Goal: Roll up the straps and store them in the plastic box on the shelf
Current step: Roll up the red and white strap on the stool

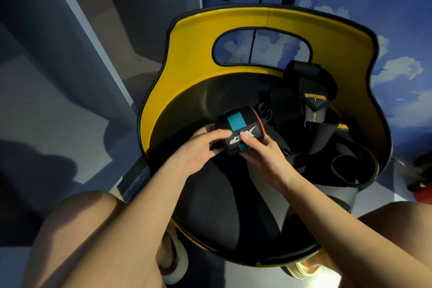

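Both hands are on one rolled wrist wrap (239,131), black with a teal stripe and a white logo, held just above the black seat of a yellow-and-black chair (233,18). The left hand (201,149) grips the roll's left end, fingers curled under and thumb on top. The right hand (261,154) pinches the near right side, thumb pressed on the logo patch. The roll looks tight and nearly finished; a red edge shows at its far end.

The unrolled straps (311,105) lie in a loose black heap on the far right of the seat, just beyond the roll. One carries a yellow-lettered logo tab, and one long tail loops out toward the chair's right rim. The plastic box and the shelf are not in view.

Risks from here:
- The roll could spring open if either thumb lifts before the closure end is pressed down. I cannot tell whether it is fastened.
- The grip sits at the ends, so squeezing may telescope the core out sideways.
- The heap is tangled. Pulling one strap will likely drag the others, and the looped tail near the rim could slide off onto the floor.
- Setting the finished roll back on the curved seat may let it roll into the heap.
- Carrying it one-handed to a box out of sight invites loosening.
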A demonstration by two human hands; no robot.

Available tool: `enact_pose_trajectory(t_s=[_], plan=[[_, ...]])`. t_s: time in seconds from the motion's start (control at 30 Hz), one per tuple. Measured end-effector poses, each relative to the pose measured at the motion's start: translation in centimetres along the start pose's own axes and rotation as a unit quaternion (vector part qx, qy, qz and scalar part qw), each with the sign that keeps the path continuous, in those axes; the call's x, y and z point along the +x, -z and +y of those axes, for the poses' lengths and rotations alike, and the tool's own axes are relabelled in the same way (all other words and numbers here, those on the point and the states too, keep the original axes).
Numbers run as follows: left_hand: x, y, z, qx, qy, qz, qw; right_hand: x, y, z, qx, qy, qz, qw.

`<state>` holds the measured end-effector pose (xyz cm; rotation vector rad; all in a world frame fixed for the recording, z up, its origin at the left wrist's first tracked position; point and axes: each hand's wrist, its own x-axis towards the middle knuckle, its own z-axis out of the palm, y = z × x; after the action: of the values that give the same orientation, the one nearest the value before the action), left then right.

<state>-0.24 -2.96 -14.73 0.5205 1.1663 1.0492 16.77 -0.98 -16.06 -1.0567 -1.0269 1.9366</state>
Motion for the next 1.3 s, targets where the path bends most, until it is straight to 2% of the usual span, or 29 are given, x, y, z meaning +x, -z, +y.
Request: enact_pose_trajectory(t_s=[0.07, 0.23, 0.4, 0.53, 0.7, 0.87, 1.0, 1.13, 1.3], plan=[[-0.1, 0.4, 0.7, 0.041, -0.008, -0.015, 0.999, 0.1, -0.1, -0.3, -0.006, 0.005, -0.004, 1.0], [-0.3, 0.9, 2.6, 0.169, -0.027, 0.006, 0.985, 0.4, -0.8, -1.4, -0.077, 0.022, -0.016, 0.997], [0.2, 1.5, 4.7, 0.291, -0.044, 0.024, 0.955, 1.2, -1.0, -2.8, -0.121, 0.046, -0.013, 0.991], [0.3, 2.5, 5.9, 0.319, -0.078, 0.042, 0.944, 2.9, -2.0, -3.3, -0.158, 0.063, 0.007, 0.985], [0.8, 3.7, 6.7, 0.287, -0.137, 0.123, 0.94, 6.1, -4.0, -3.0, -0.256, 0.101, 0.076, 0.959], [2.8, 5.5, 6.6, 0.273, -0.161, 0.197, 0.928, 9.4, -6.4, -2.6, -0.344, 0.161, 0.029, 0.925], [4.3, 7.0, 6.4, 0.349, -0.17, 0.262, 0.884, 12.5, -8.1, -2.1, -0.412, 0.195, 0.011, 0.89], [5.5, 8.2, 6.4, 0.399, -0.179, 0.31, 0.844, 15.4, -9.2, -1.2, -0.421, 0.199, -0.006, 0.885], [7.1, 8.4, 5.9, 0.396, -0.166, 0.336, 0.838, 17.6, -9.7, 0.1, -0.433, 0.225, 0.001, 0.873]])
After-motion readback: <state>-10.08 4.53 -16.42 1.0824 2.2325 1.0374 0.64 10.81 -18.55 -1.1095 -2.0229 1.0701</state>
